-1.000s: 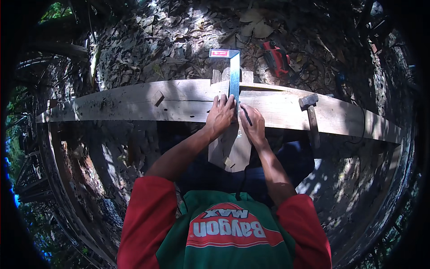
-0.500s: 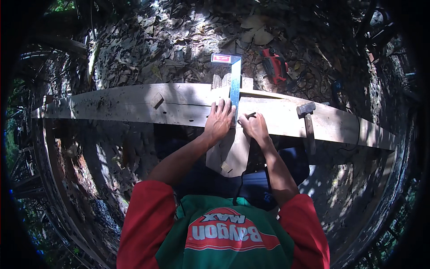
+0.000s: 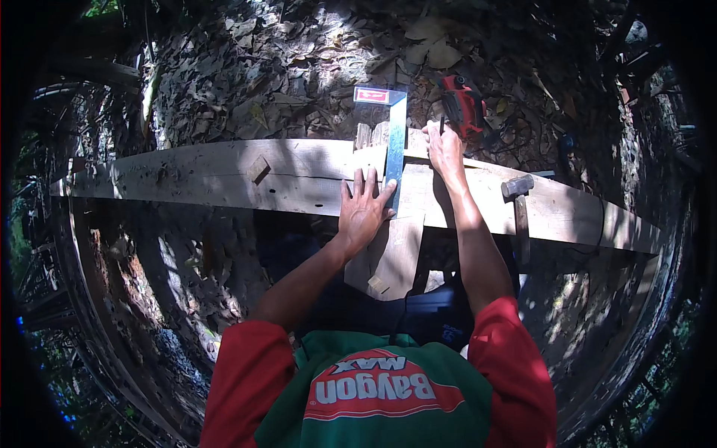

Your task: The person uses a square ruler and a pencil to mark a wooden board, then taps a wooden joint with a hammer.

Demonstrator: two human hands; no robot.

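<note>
My left hand (image 3: 362,210) lies with its fingers spread on a long pale plank (image 3: 202,168). Its thumb presses on the blade of a metal try square (image 3: 396,138), whose short arm points left beyond the plank's far side. A shorter board (image 3: 399,250) crosses the plank and reaches toward my lap. To the right of the square, near the plank's far edge, my right hand (image 3: 447,153) is closed around a thin dark pencil (image 3: 441,124). The pencil stands nearly upright from the fingers; whether it touches wood I cannot tell.
On the plank's right part rests a hammer (image 3: 517,188), its handle toward me. A red and black power tool (image 3: 466,108) lies on the leaf litter beyond. One small wood block (image 3: 259,169) sits left on the plank, another (image 3: 379,285) on the crossing board.
My right hand has moved away from me with the pencil, from the blade's near end to the plank's far edge. My left hand stays by the square, its thumb now on the blade.
</note>
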